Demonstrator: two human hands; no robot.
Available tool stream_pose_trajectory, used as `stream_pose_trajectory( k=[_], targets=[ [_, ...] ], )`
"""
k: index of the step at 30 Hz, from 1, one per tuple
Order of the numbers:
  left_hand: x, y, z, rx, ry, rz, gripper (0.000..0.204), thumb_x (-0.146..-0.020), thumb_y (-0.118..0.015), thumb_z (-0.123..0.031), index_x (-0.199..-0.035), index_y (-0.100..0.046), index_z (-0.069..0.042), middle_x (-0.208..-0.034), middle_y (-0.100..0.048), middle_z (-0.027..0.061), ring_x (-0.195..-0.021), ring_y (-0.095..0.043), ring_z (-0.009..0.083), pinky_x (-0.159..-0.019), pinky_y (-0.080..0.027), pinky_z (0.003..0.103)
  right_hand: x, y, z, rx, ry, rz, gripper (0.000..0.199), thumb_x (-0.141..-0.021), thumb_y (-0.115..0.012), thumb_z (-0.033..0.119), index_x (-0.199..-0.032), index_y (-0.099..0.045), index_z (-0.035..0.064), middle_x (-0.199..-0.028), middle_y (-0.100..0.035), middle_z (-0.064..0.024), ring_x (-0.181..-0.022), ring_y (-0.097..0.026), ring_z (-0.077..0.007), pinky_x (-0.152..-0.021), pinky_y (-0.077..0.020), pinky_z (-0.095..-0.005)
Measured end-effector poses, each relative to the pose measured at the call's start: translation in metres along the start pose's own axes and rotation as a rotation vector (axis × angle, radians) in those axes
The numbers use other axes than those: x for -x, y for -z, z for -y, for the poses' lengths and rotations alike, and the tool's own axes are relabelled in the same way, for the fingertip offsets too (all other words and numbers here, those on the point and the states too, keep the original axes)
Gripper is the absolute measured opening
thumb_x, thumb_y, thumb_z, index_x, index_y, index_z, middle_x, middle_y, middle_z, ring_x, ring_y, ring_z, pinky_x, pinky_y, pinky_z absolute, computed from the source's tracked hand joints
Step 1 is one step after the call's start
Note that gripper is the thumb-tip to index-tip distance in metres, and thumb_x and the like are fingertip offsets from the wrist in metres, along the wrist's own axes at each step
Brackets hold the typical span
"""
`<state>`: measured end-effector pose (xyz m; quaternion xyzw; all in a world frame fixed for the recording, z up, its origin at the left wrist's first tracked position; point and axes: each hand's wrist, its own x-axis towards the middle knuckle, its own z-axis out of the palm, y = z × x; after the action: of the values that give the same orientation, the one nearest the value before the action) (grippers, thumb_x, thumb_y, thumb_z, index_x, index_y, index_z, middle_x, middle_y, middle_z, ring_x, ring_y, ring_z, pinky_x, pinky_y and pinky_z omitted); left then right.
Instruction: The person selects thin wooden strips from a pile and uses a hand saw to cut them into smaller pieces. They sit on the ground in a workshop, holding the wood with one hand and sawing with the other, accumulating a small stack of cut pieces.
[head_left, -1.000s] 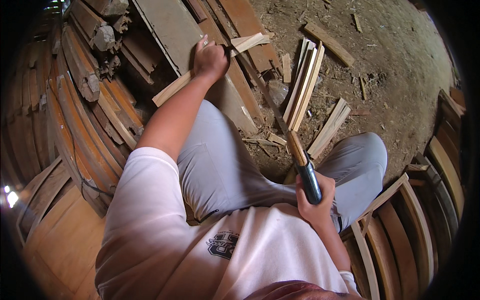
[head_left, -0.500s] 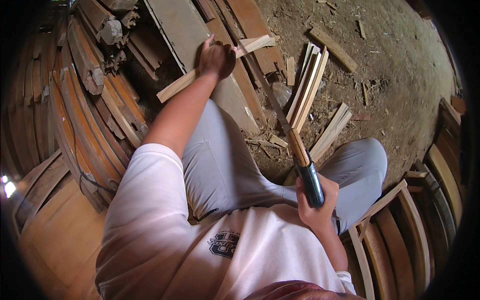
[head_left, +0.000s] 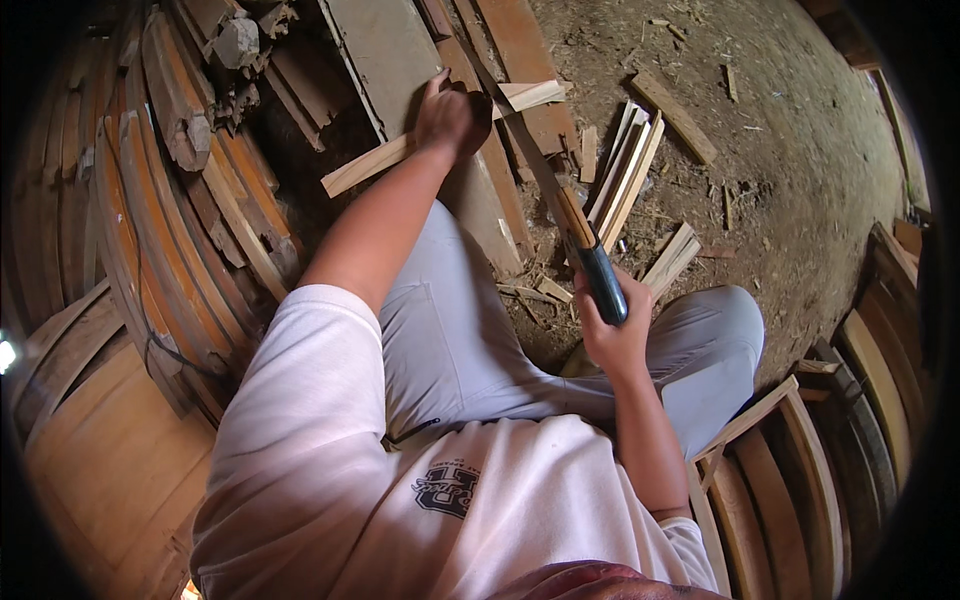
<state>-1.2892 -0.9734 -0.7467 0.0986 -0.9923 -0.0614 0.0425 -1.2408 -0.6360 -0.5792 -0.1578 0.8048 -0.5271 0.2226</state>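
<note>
A pale wooden strip lies slantwise across darker boards. My left hand is closed over its middle and presses it down, with one finger sticking up. My right hand grips the black end of a straight handle on a hand saw. The long, thin blade points away from me and crosses the strip just right of my left hand. Its teeth are too small to make out, and my left hand hides part of the strip.
Several cut strips lie in a bundle right of the blade, near a short offcut and a loose board on the dirt floor. Curved timbers are stacked at left. Wooden frames stand at lower right.
My right hand has pushed the saw forward and away from me, so its handle is nearer the strip. My left hand keeps its hold on the strip.
</note>
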Motion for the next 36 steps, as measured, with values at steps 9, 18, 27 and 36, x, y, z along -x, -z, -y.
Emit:
stream_pose_trajectory(
  k=[9,18,27,36],
  targets=[
    [-0.001,-0.012,0.004,-0.011,0.009,-0.065,0.030,-0.090,-0.053,-0.018,-0.070,-0.074,-0.009,-0.076,-0.073,0.0181,-0.090,-0.074,0.0282,-0.121,-0.031,0.042,0.011,0.005,0.007,-0.031,-0.093,-0.002,0.004,-0.083,-0.065,0.003,-0.084,-0.067,0.0000,-0.063,-0.058,-0.0032,-0.057,-0.054,-0.0093,-0.056,-0.0436,-0.0274],
    [-0.001,-0.004,-0.006,0.019,0.014,-0.136,0.032,-0.090,-0.054,-0.018,-0.067,-0.073,-0.007,-0.080,-0.074,0.0180,-0.100,-0.072,0.0279,-0.121,-0.031,0.045,0.065,0.048,0.046,0.118,-0.124,0.010,0.005,-0.075,-0.065,0.001,-0.080,-0.065,0.0002,-0.065,-0.062,-0.0080,-0.057,-0.064,-0.0160,-0.061,-0.0497,-0.0281],
    [-0.002,-0.005,-0.004,-0.080,0.005,-0.025,0.024,-0.085,-0.057,-0.017,-0.072,-0.077,-0.009,-0.080,-0.075,0.0152,-0.098,-0.072,0.0250,-0.121,-0.030,0.043,0.066,0.051,0.047,0.122,-0.086,0.059,0.006,-0.073,-0.064,0.002,-0.079,-0.065,-0.0003,-0.063,-0.061,-0.0086,-0.054,-0.064,-0.0196,-0.059,-0.0494,-0.0287],
    [-0.005,0.006,-0.009,-0.097,0.021,0.104,0.026,-0.086,-0.058,-0.021,-0.074,-0.077,-0.007,-0.082,-0.076,0.0151,-0.103,-0.072,0.0249,-0.122,-0.027,0.043,0.065,0.063,0.020,0.184,-0.011,0.016,0.008,-0.072,-0.066,0.004,-0.079,-0.066,0.0016,-0.061,-0.059,-0.0082,-0.052,-0.061,-0.0173,-0.057,-0.0478,-0.0293]
  ],
)
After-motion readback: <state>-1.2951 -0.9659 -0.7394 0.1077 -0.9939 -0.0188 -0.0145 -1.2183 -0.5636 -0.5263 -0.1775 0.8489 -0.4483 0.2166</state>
